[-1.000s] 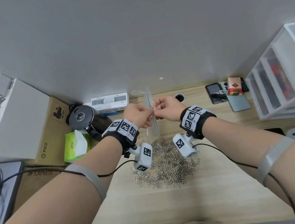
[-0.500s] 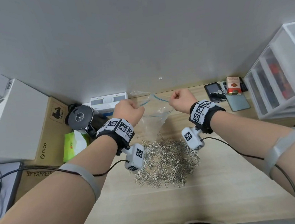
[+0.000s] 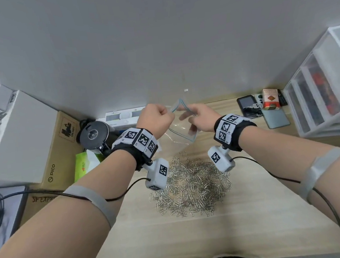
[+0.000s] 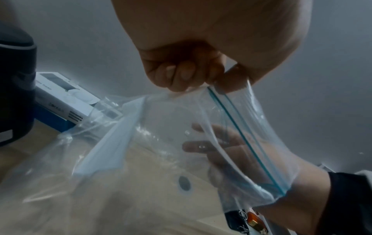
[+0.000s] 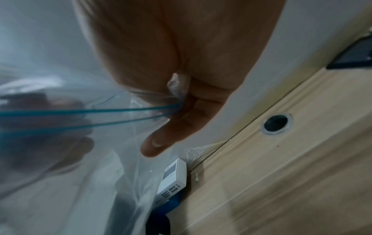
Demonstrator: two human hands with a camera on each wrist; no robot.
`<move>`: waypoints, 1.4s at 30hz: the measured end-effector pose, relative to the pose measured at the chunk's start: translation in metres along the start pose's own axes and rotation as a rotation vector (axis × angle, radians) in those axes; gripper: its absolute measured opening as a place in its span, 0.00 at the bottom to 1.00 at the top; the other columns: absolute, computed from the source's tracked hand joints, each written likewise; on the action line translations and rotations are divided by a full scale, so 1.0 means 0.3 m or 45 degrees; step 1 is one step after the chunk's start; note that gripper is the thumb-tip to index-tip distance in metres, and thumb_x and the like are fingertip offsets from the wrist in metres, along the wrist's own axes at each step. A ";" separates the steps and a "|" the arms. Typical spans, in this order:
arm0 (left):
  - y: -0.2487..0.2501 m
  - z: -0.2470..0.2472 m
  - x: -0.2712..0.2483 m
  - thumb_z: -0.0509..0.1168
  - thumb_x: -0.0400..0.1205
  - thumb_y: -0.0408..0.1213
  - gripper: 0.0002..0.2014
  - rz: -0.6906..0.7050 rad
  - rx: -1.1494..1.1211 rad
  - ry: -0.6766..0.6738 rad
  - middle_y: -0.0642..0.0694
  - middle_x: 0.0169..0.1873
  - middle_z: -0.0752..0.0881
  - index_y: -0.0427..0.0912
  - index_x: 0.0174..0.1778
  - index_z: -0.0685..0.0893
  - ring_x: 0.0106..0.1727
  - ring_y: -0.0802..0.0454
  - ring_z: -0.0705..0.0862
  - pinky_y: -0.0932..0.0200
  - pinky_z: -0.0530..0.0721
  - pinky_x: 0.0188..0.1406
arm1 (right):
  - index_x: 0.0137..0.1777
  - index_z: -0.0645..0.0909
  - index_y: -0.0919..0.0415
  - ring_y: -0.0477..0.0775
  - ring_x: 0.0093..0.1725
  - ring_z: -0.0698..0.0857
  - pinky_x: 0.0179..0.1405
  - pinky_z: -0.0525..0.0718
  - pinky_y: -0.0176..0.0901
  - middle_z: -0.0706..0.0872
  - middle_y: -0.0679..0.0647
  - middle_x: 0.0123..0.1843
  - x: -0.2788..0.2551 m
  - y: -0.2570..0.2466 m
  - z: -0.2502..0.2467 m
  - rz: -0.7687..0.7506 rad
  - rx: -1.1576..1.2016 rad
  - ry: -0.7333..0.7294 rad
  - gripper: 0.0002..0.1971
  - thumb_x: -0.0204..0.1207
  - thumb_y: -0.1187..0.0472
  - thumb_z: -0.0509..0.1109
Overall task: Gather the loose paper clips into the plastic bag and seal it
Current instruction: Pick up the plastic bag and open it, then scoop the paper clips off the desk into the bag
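Observation:
A clear zip plastic bag with a blue seal line hangs open above the desk, behind a heap of loose silver paper clips. My left hand is a fist pinching the bag's rim at its left end. My right hand has its fingers reaching straight into the bag's mouth, seen through the plastic. Its thumb stays outside the rim, extended. The seal line runs into the crook of that thumb. No clips show inside the bag.
Phones and a red box lie at the back right beside clear plastic drawers. At the back left are a white box, a black round device, a green tissue pack and a cardboard box. A cable hole sits near the wall.
The hands first pinched the flat bag together, then pulled apart and opened its mouth. Now my right hand has let go of the rim and slid its fingers inside.

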State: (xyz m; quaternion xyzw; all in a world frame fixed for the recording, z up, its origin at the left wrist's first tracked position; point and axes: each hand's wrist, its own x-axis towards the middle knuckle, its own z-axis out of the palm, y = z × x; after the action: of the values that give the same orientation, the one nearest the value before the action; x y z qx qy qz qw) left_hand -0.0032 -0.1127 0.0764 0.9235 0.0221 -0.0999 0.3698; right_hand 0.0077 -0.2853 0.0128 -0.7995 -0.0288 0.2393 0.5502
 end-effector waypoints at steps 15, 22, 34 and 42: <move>-0.114 -0.039 -0.027 0.62 0.79 0.26 0.12 -0.078 -0.308 -0.113 0.48 0.46 0.87 0.42 0.52 0.87 0.44 0.63 0.81 0.79 0.76 0.45 | 0.61 0.84 0.65 0.45 0.29 0.87 0.34 0.86 0.41 0.91 0.51 0.41 0.012 0.033 0.102 0.300 0.522 -0.267 0.21 0.79 0.80 0.54; -0.210 -0.092 -0.079 0.53 0.82 0.26 0.18 -0.097 -0.330 -0.001 0.37 0.43 0.92 0.34 0.50 0.90 0.46 0.44 0.90 0.55 0.87 0.55 | 0.59 0.82 0.59 0.53 0.36 0.91 0.31 0.88 0.43 0.91 0.51 0.46 0.006 0.001 0.251 0.286 0.475 -0.452 0.11 0.81 0.71 0.64; -0.429 -0.094 -0.198 0.51 0.72 0.44 0.25 -0.420 -0.009 0.041 0.38 0.46 0.91 0.42 0.46 0.93 0.50 0.40 0.88 0.45 0.87 0.57 | 0.79 0.66 0.50 0.59 0.67 0.78 0.65 0.81 0.52 0.70 0.57 0.73 -0.014 0.235 0.186 0.298 -0.826 -0.311 0.52 0.55 0.44 0.86; -0.540 -0.032 -0.228 0.55 0.78 0.37 0.18 -0.600 0.173 -0.115 0.33 0.47 0.89 0.29 0.47 0.88 0.46 0.38 0.85 0.50 0.82 0.49 | 0.82 0.50 0.39 0.61 0.70 0.68 0.66 0.81 0.62 0.63 0.56 0.73 -0.150 0.376 0.174 0.309 -1.421 -0.490 0.75 0.33 0.36 0.89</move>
State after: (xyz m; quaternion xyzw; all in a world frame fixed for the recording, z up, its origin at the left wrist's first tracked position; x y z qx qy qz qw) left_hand -0.0870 0.0137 -0.0130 0.9102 0.2135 -0.2258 0.2739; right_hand -0.0782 -0.2985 -0.0869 -0.9073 -0.1576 0.3897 0.0010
